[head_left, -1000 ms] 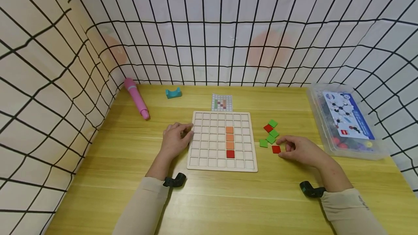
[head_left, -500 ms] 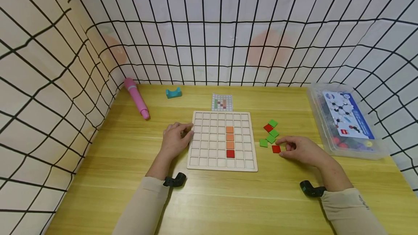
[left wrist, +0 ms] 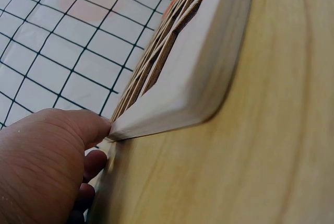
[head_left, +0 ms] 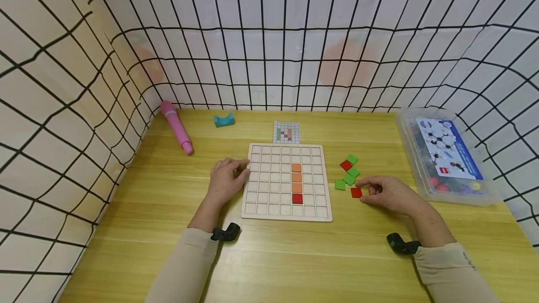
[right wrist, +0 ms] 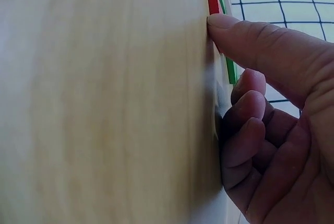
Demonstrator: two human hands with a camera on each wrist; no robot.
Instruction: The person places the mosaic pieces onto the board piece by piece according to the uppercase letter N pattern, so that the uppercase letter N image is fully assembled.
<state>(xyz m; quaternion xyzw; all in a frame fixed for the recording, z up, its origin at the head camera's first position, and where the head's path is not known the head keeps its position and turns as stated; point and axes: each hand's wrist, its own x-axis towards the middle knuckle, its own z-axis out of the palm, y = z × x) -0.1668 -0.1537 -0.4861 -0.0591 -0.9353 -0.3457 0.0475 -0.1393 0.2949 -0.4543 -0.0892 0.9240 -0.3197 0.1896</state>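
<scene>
Head view: nearest on the desk, right hand, thumb and forefinger apart, just beside a red tile; left hand, thumb and forefinger apart, touching the left edge of a board bearing three orange squares. Beyond the red tile, green tiles; behind the board, a card; farthest, a black-lined wall.
</scene>
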